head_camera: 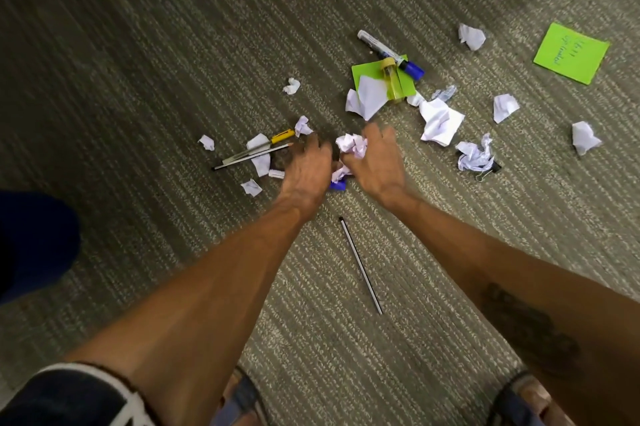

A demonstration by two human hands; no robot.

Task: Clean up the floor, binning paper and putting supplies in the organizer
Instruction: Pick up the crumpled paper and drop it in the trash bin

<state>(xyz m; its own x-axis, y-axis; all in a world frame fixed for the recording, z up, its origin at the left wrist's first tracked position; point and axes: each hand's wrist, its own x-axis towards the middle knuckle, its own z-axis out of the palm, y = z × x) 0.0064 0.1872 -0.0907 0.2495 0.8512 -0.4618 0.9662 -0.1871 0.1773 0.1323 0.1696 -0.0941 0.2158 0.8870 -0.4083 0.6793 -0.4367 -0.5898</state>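
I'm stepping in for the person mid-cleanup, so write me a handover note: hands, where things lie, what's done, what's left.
Left hand and right hand are down on the carpet, gathering a crumpled paper ball between them; the grip is blurred.
Supplies lying loose: whiteboard marker, glue stick, pens, thin rod, binder clip.
Paper: scraps scattered around, two green sticky notes.
Neither bin nor organizer is in view.
Left: nearly everything; bin the paper, then collect the supplies.
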